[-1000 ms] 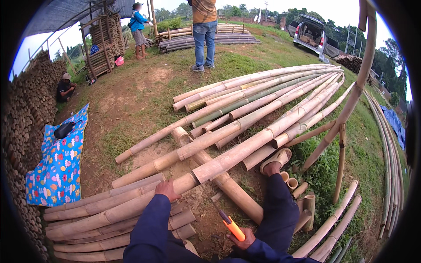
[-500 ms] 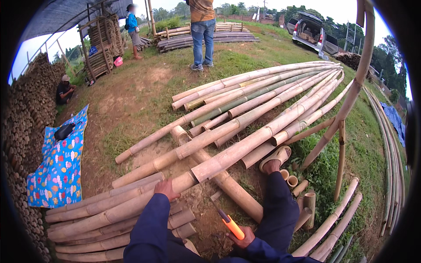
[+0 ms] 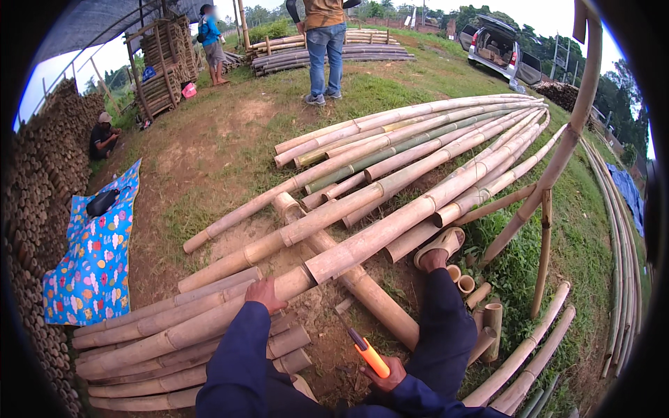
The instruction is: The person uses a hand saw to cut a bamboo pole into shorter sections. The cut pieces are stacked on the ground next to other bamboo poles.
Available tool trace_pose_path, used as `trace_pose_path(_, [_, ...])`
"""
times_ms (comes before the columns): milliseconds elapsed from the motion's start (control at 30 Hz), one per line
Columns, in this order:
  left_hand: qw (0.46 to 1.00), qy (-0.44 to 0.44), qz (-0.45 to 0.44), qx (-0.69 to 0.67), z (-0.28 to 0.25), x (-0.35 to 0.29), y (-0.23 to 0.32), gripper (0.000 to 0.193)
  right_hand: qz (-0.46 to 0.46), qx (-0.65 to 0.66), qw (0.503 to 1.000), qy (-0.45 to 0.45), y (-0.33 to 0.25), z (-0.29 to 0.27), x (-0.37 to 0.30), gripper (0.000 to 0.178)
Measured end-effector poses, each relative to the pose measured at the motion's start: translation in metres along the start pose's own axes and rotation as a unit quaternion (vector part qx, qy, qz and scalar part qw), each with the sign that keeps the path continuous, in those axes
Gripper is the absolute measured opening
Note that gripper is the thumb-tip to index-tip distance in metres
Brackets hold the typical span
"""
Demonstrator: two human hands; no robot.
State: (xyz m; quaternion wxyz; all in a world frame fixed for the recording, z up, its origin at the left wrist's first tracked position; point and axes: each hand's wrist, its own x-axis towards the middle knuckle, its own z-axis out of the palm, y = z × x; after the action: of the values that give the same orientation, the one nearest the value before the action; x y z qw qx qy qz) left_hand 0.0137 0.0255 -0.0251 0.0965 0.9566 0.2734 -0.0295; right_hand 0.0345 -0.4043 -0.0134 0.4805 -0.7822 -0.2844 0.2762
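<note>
We grip an orange-handled tool [image 3: 374, 361] in our right hand [image 3: 393, 375]; our left hand [image 3: 265, 295] rests on a near-left bamboo pole [image 3: 182, 336], clench unclear; shorter lengths [image 3: 164, 383] look done, far-right long poles [image 3: 397, 226] remain

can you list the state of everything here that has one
left hand, laid on a bamboo pole
right hand, closed on the orange-handled tool
orange-handled tool, blade bare
tan sandal, worn
silver van, rear hatch up, side doors open
blue patterned mat, spread out
black bag, lying on the mat; can't tell if closed
</note>
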Motion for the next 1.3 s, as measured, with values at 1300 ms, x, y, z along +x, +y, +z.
trace_pose_path(1300, [0.999, -0.025, 0.028, 0.014, -0.011, 0.007, 0.003, 0.075, -0.074, 0.067, 0.994, 0.049, -0.03, 0.032, 0.11, 0.024])
